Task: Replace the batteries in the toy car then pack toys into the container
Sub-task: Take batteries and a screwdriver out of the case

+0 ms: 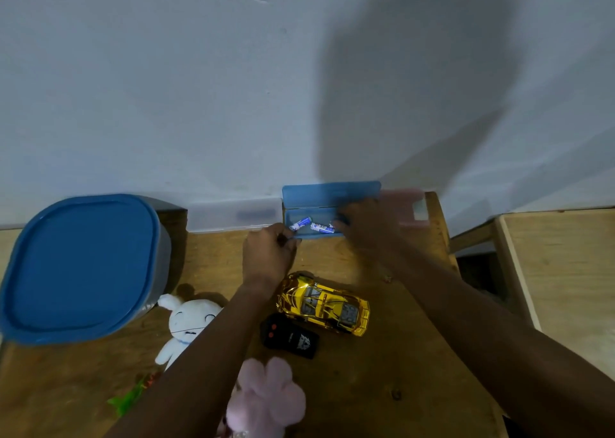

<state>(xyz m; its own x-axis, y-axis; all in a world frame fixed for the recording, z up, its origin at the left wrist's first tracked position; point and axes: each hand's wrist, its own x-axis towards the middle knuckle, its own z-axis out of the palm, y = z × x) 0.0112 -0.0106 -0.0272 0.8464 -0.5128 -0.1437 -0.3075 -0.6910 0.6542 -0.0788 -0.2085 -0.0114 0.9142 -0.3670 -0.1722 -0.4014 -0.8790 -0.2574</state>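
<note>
2 batteries (312, 224) lie in a small blue case (301, 214) that sits open at the far edge of the wooden worktop (382, 337), against the white wall (199, 88); its lid stands upright behind it. The left battery slants, its far end tipped to the right, while the right one lies nearly left to right; both are white and blue. The left hand (268, 254) rests at the near left corner of the case with its fingers curled in, and whether it grips anything cannot be told. The right hand (364, 224) is blurred over the right end of the case, fingers reaching toward the batteries; whether it is open or closed on something cannot be told. Just beside the case on the left lies a clear case (233, 216), also along the wall. Near the hands, at the middle of the worktop, the gold toy car (324, 302) stands on its wheels, its long axis running from far left to near right. A black remote control (289, 336) lies just beside it on the near side. At the left stands the grey container (164, 254) with its blue lid (76, 268) on. A white plush toy (186, 324) lies just to its right, a pink plush toy (266, 397) sits at the near edge, and a small green toy (128, 399) lies near left.
</note>
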